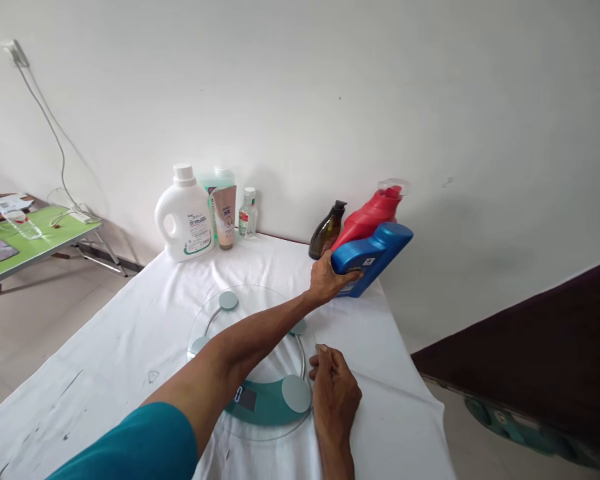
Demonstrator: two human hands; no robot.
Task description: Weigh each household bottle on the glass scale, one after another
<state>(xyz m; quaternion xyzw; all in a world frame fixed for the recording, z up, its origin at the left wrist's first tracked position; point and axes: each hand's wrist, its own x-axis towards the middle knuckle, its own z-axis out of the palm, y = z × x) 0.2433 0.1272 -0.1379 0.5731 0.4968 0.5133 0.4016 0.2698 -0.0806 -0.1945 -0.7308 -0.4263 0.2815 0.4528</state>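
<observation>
My left arm, in a teal sleeve, reaches across the table, and my left hand (327,280) is closed around a blue jug-like bottle (375,257), tilted to the right at the back right of the table. Close behind it lean a red bottle (367,217) with a clear cap and a dark brown pump bottle (326,233). A round glass bathroom scale (265,421) lies on the table under my left forearm, which covers part of it; its display shows a digit. At the scale's right rim is my right hand (336,387), fingers curled and pinched on the glass edge.
A white detergent jug (187,220), a green bottle (225,175), a beige tube (225,217) and a small clear bottle (248,213) stand along the wall. White cloth covers the table (110,360). A green table (45,237) stands left; dark furniture (545,353) is right.
</observation>
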